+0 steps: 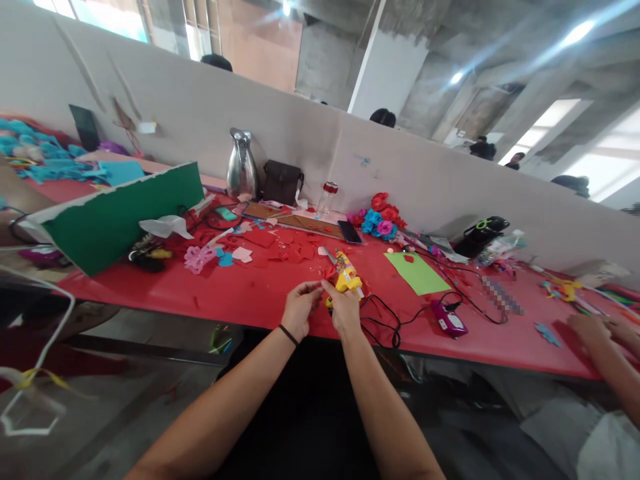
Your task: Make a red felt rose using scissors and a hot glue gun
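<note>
Near the table's front edge, my left hand (299, 309) and my right hand (344, 309) come together with their fingertips almost touching. The fingers of both are closed in a pinch; whatever is between them is too small to make out. A yellow hot glue gun (346, 270) is right by my right hand, which partly covers it; whether the hand touches it I cannot tell. Just beyond the fingertips is a small red scrap (329, 273). A black cord (383, 317) curls on the table to the right of my right hand.
The red table (240, 287) carries paper scraps, a phone (349, 232), paper flowers (383, 219), a green sheet (417, 272) and a purple power box (449, 319). A green board (125, 217) stands left; a steel jug (242, 163) stands behind. Another person's hands (595, 330) rest at right.
</note>
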Motion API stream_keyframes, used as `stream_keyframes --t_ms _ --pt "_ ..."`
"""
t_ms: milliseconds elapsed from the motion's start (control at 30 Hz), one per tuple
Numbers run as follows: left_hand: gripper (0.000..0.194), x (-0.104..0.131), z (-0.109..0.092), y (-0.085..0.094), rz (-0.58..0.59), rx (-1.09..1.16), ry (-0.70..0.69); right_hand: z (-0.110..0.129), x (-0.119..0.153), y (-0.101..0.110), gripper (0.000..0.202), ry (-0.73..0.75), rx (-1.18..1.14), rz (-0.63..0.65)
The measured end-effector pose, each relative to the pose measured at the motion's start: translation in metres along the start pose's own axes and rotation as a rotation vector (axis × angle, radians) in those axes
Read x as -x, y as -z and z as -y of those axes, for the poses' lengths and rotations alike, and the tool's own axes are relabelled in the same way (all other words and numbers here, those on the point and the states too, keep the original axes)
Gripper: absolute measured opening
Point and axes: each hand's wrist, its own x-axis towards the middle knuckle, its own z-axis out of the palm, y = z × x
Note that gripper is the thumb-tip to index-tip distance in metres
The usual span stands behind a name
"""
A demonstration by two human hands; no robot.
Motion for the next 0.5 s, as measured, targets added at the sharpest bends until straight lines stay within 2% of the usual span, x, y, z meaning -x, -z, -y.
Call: stream_keyframes --t_ms 200,500 --pt "0.027 0.007 -0.009 0.006 0.085 0.025 0.034 0.004 0.002 0.005 0.031 -0.007 -0.028 0.038" --pt "0.026 0.009 -0.012 0.009 0.072 -0.053 0.022 0.009 0.003 0.009 0.029 -0.022 -0.045 0.041"
